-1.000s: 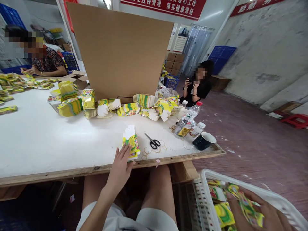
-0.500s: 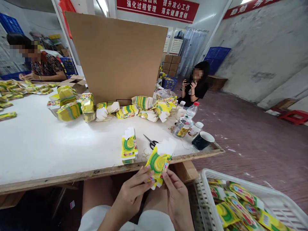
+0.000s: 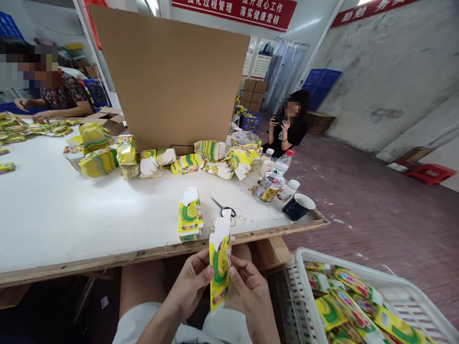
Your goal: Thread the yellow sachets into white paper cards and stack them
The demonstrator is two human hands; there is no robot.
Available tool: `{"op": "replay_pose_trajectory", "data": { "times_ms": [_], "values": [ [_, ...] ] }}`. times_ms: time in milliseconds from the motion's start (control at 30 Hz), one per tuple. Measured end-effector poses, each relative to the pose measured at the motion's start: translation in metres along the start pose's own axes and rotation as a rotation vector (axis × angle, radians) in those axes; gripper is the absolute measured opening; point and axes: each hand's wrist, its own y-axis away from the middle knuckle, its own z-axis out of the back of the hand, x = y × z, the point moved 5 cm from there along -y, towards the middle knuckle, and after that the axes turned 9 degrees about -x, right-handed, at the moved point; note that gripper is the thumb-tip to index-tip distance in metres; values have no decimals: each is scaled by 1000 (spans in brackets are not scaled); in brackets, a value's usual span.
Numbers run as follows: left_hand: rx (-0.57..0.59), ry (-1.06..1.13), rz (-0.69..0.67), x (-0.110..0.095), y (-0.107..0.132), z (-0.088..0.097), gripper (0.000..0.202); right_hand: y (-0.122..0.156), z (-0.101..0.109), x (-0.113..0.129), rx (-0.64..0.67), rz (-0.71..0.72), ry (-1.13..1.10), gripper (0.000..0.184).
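While both hands grip one carton over the lap, the scene by size:
sheet [image 3: 168, 81]: brown cardboard, upright at the table's far side, hides most of what's behind it.
table [image 3: 53, 215]: white top, raw wood front edge; the person sits at the near edge, knees under it.
basket [image 3: 303, 296]: white plastic, slatted wall, low at the right of the knees; holds loose flat yellow-green cartons at all angles.
far worker [image 3: 60, 93]: at the table's far left end, hands on cartons there.
seated worker [image 3: 290, 129]: low, past the table's right end, hands up near the face.
pile [image 3: 96, 160]: bundles of flat cartons in a row along the foot of the sheet.
left hand [image 3: 191, 282]: grasping the carton's left edge, thumb in front.
right hand [image 3: 251, 291]: grasping the right edge, thumb on the front face, fingers curled behind.
carton [image 3: 219, 267]: flat, yellow-green, upright, white flap up; between the hands, above the knees, flap crossing the table's front edge in view.
stack [image 3: 189, 217]: same cartons, on the table near the front edge, just behind the held one.
mug [image 3: 298, 207]: dark, white inside, right front corner.
jar [image 3: 268, 186]: clear, just behind the mug.
bottle [image 3: 283, 162]: clear, red cap, behind the jar.
scissors [image 3: 223, 208]: black handles, right of the stack.
bands [image 3: 238, 217]: loose rubber bands by the scissors' handles.
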Motion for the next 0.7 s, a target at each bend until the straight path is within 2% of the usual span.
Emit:
{"op": "replay_pose_trajectory", "data": {
  "times_ms": [200, 433, 633, 700],
  "values": [
    [1, -43, -25, 0, 2, -3, 52, 4, -2, 7, -22, 34, 36, 37],
    [42, -72, -46, -2, 4, -5, 59, 6, -4, 2, 32, 12, 44, 36],
    [-82, -46, -39, 4, -1, 3, 39, 8, -5, 0, 80, 6, 68, 33],
    [-125, -54, -46, 7, -3, 5, 32, 9, -6, -2, 56, 12, 64, 29]
  ]
}}
